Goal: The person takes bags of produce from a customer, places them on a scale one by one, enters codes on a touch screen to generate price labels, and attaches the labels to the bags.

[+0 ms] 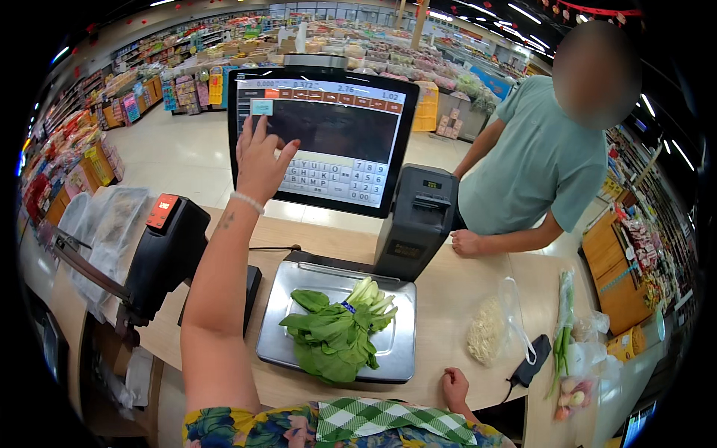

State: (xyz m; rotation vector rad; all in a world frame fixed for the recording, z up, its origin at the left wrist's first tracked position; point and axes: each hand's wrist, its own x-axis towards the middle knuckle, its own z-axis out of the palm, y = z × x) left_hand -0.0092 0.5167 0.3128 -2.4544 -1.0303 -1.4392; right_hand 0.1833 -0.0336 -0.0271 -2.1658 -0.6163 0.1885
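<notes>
My left hand [261,160] is raised to the touch screen [328,138] of the weighing station, fingers spread and touching its left part beside an on-screen keyboard; it holds nothing. My right hand [454,387] rests as a loose fist on the wooden counter [448,299] near its front edge, with nothing in it. A bunch of leafy green vegetables [336,336] lies on the steel scale tray [396,351] between my arms. A label printer [417,220] stands behind the tray.
A person in a green shirt [538,164] leans on the counter's far side, a hand [467,243] on it. A clear bag of pale noodles [489,328], bagged vegetables [571,351], a black barcode scanner [534,358] and a black bag-sealing device [164,250] also sit here. Shop shelves stand behind.
</notes>
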